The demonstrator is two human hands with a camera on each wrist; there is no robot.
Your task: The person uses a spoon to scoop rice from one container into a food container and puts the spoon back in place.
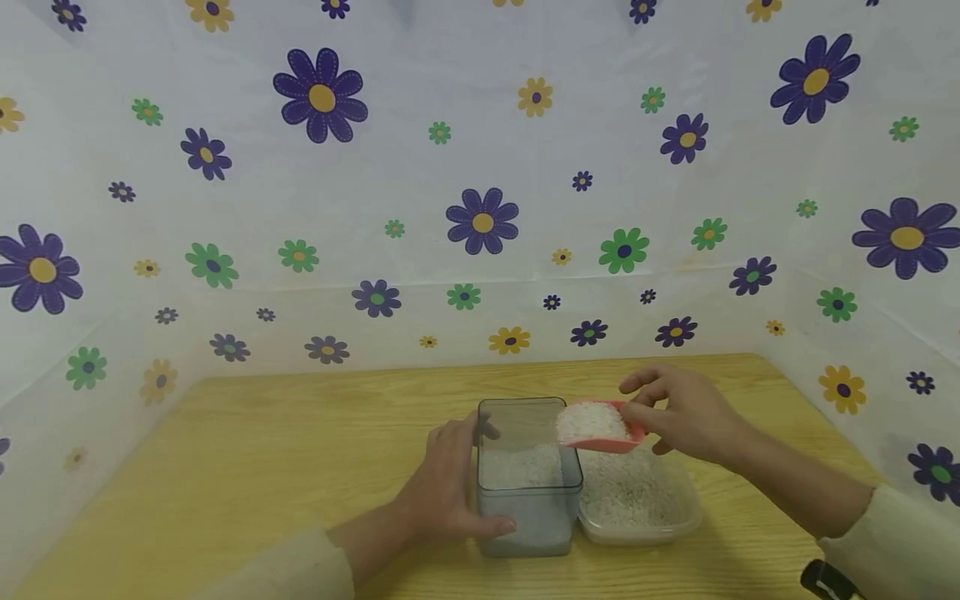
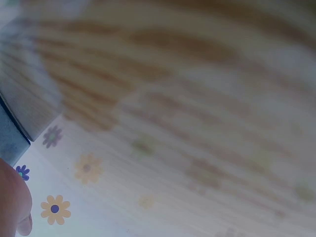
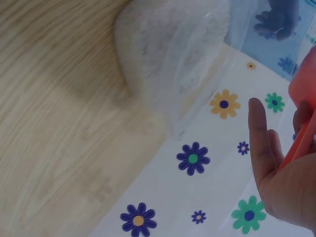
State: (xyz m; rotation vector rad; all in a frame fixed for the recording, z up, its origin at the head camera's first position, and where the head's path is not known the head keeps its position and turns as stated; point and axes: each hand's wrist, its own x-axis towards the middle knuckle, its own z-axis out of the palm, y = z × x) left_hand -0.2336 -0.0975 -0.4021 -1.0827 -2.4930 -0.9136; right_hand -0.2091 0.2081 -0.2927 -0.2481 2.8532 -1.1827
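In the head view my right hand (image 1: 686, 412) grips a coral-pink scoop (image 1: 611, 446) heaped with white rice (image 1: 588, 421). The scoop's front lip overlaps the right rim of a tall, clear grey container (image 1: 525, 521). Some rice lies inside this container. My left hand (image 1: 446, 479) holds the container from its left side, thumb across the front and fingers toward the back. The right wrist view has the scoop (image 3: 303, 89) at its right edge, its handle in my right hand (image 3: 291, 187). Only part of my left hand (image 2: 14, 202) enters the left wrist view.
Right of the tall container, below the scoop, sits a low clear plastic tub (image 1: 637, 535) with more rice. Both stand on a wood-grain table (image 1: 315, 450). A white sheet with printed flowers (image 1: 420, 183) encloses the table at the back and sides.
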